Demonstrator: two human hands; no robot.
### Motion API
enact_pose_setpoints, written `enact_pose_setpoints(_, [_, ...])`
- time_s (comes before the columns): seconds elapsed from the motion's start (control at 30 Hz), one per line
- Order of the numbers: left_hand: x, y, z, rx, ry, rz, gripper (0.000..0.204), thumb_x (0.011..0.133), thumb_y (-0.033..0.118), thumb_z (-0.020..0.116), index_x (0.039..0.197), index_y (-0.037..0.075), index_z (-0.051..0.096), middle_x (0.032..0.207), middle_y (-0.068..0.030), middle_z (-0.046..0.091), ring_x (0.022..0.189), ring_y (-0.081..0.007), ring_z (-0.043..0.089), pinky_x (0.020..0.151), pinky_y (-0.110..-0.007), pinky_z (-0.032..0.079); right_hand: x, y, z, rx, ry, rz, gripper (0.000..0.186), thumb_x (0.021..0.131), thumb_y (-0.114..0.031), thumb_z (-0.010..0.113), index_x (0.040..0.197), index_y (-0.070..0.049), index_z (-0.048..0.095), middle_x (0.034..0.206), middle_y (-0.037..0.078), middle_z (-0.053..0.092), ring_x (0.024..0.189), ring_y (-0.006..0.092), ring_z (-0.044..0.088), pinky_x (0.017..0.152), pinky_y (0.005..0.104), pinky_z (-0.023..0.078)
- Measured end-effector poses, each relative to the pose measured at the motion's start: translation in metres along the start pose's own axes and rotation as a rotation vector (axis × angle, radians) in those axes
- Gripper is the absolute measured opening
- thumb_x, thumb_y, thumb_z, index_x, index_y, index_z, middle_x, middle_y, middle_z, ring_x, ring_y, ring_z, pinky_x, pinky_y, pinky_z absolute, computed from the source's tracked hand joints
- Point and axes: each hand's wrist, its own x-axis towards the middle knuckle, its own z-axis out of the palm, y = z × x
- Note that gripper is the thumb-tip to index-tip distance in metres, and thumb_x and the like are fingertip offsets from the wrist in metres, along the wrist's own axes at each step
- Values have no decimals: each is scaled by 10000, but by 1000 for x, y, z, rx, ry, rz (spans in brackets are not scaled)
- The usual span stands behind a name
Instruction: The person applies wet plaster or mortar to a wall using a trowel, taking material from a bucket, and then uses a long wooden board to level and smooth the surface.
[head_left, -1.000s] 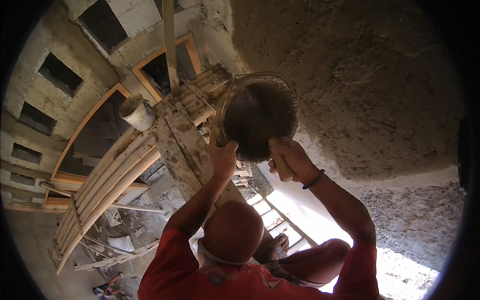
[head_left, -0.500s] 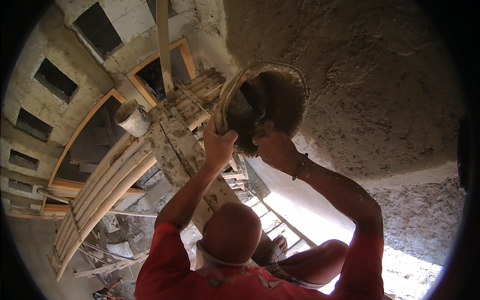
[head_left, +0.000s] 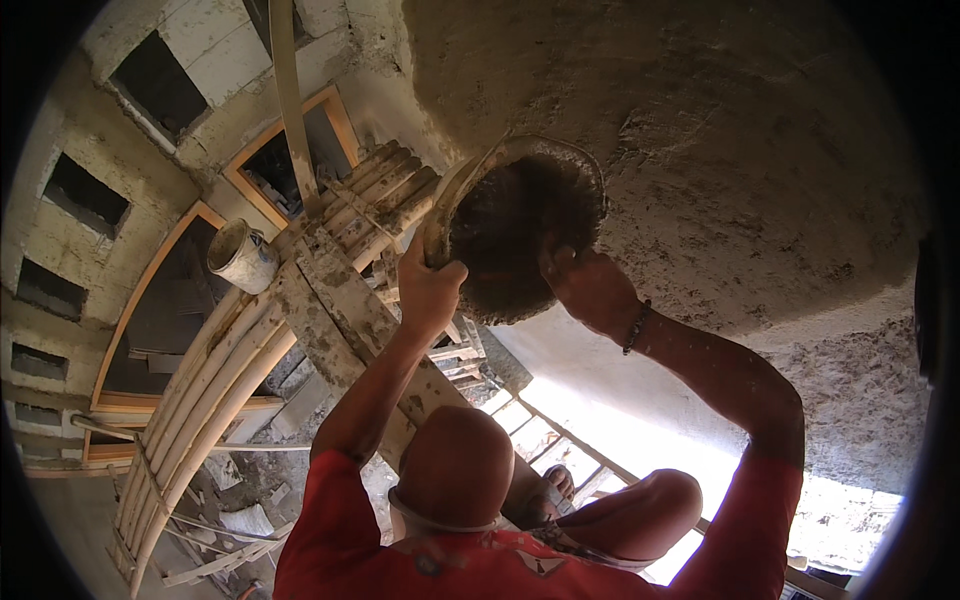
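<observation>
1. Head view, the hands and the thing: a round, mud-caked bucket with a dark inside (head_left: 452, 200) is held up in front of the person, just beside the wall in the picture; the left hand (head_left: 431, 292) grasps its left rim, thumb towards the mouth; the right hand (head_left: 596, 292) is curled at the mouth's lower right, fingertips lost in the dark, so I cannot tell whether it grips anything; a dark beaded bracelet (head_left: 636, 327) circles that wrist.

2. Head view, direction: the bucket is tipped, its open mouth facing the camera and slightly right; its long axis runs away from the viewer, with a strip of outer wall showing at left and the base hidden.

3. Head view, supports: wide, mortar-smeared wooden planks (head_left: 345, 315) slant below the hands; they cross a bundle of long, pale round poles (head_left: 215, 380); a smaller, dirty white bucket (head_left: 245, 262) stands upright by their crossing.

4. Head view, room: a brown, roughly plastered wall (head_left: 720, 150) fills the right, paler and coarser low down; pale masonry with dark rectangular openings (head_left: 160, 85) and an orange-brown wooden frame (head_left: 343, 125) stands at left; bright light surrounds a ladder-like frame (head_left: 580, 440) below.
</observation>
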Motion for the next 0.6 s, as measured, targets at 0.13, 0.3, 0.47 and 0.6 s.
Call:
enact_pose_setpoints(0.13, [-8, -5, 4, 80, 58, 23, 637, 739, -61, 546, 1370, 4, 481, 734, 41, 489, 545, -36, 386, 477, -228, 331, -24, 0, -31, 88, -222, -1, 370, 860, -130, 585, 1207, -5, 557, 772, 85, 582, 618, 197, 635, 515, 320, 529])
enact_pose_setpoints(0.3, [-13, -18, 15, 111, 71, 29, 704, 720, -81, 520, 1416, -46, 414, 1210, -134, 548, 904, -114, 571, 715, -242, 484, -28, 28, -98, -124, -87, 205, 235, 864, -99, 580, 1082, -20, 545, 768, 89, 593, 645, 184, 651, 503, 291, 523])
enact_pose_setpoints(0.47, [-14, -23, 29, 91, 148, 122, 703, 719, -98, 524, 1410, -78, 392, 1491, -195, 392, 1291, -212, 467, 1017, -302, 431, -19, 13, -55, 100, -79, 374, 229, 845, -71, 579, 1050, 14, 523, 705, 95, 603, 648, 206, 653, 510, 316, 548])
enact_pose_setpoints(0.6, [-11, -37, 38, -38, 144, 183, 720, 719, -110, 535, 1418, -95, 364, 1453, -204, 425, 1309, -235, 453, 1053, -318, 405, -28, -21, -26, 371, -254, 370, 274, 847, -70, 562, 1080, 65, 509, 737, 153, 639, 740, 263, 677, 564, 380, 562])
